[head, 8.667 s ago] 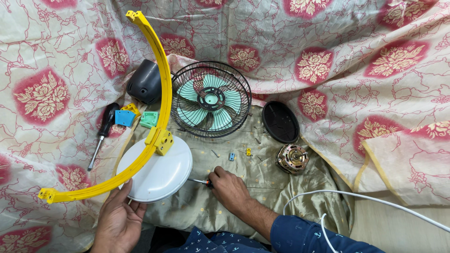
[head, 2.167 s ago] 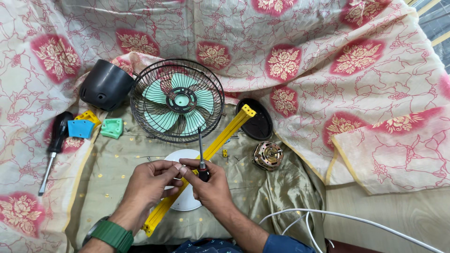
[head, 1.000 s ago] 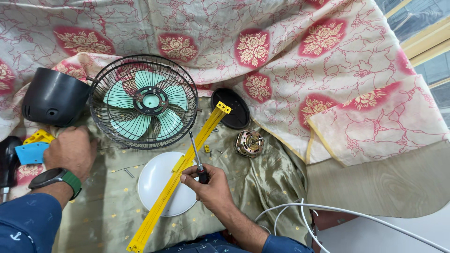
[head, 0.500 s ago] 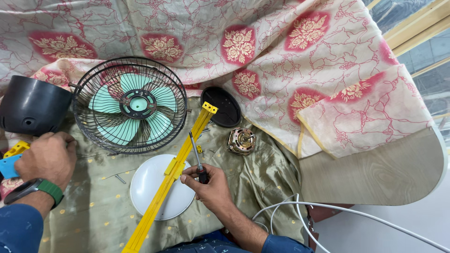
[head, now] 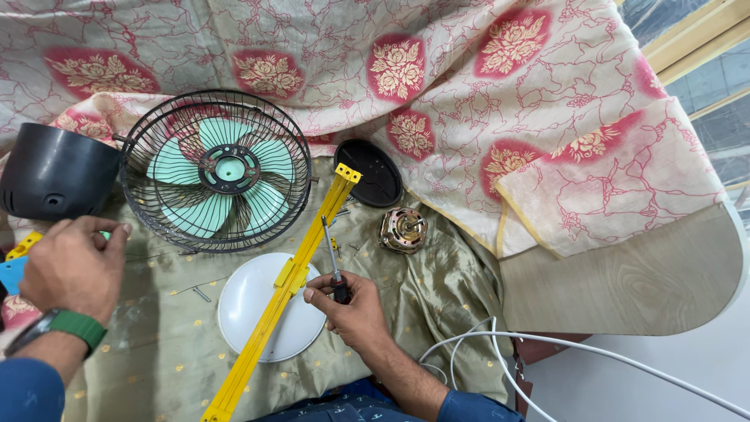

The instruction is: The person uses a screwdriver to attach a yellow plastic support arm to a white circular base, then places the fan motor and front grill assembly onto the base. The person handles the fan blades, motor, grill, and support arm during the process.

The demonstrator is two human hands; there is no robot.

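Right hand (head: 353, 309) grip closed on screwdriver (head: 334, 262), shaft up beside yellow arc bracket (head: 285, 285) lying across white round base (head: 262, 305); left hand (head: 70, 266) fingers curled near fan cage (head: 215, 170), grip contents unclear

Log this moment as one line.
right hand: grips screwdriver | left hand: on green part | yellow arm: across white base

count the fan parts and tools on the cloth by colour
Black: 3, motor cover, round cap, fan guard
Yellow: 2, long bar, small bracket
Green: 1, fan blade
White: 1, round base
Blue: 1, bracket
Metal: 2, motor, screwdriver in the right hand
Total: 10
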